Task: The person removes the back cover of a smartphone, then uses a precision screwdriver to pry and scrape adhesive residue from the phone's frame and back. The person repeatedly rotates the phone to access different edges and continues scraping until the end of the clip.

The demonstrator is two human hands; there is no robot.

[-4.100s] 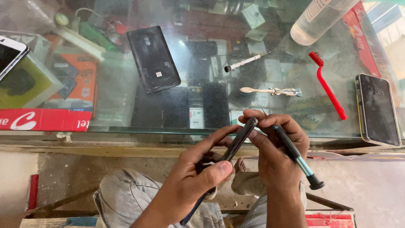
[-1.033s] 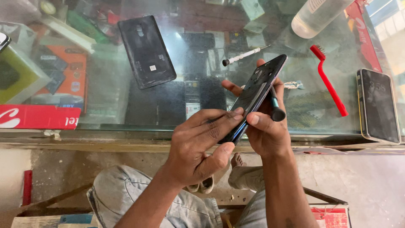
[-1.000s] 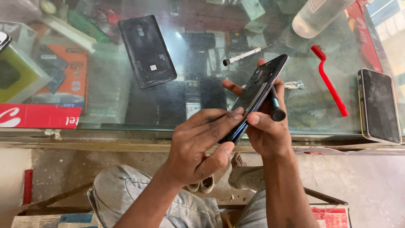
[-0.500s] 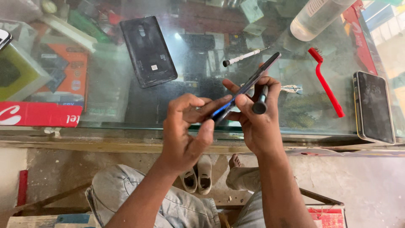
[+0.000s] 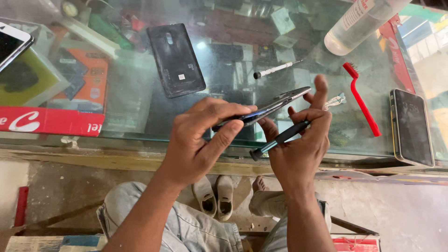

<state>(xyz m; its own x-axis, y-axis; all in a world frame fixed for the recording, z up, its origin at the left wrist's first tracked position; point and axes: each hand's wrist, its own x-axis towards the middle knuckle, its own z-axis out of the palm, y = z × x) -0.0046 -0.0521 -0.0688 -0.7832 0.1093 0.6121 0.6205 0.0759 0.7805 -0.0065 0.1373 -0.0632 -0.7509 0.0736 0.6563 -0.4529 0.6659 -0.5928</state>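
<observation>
My left hand [image 5: 200, 140] grips the near end of a dark smartphone [image 5: 268, 108], held almost flat and edge-on above the glass counter [image 5: 140, 112]. My right hand [image 5: 301, 144] supports the phone's far side with its fingertips and also holds a black-and-teal screwdriver [image 5: 280, 139] across the palm. A black phone back cover [image 5: 176, 59] lies on the glass to the upper left of my hands.
On the counter lie a small silver screwdriver [image 5: 276, 69], metal tweezers [image 5: 337, 100], a red brush [image 5: 360, 98], a clear plastic bottle [image 5: 359, 23], another phone [image 5: 412, 127] at the right edge, and a white phone [image 5: 11, 44] at far left. Boxes show under the glass.
The phone has been turned from a steep tilt to nearly flat and edge-on. The screwdriver has swung down below it in my right hand, and my fingers have shifted along the phone's edges.
</observation>
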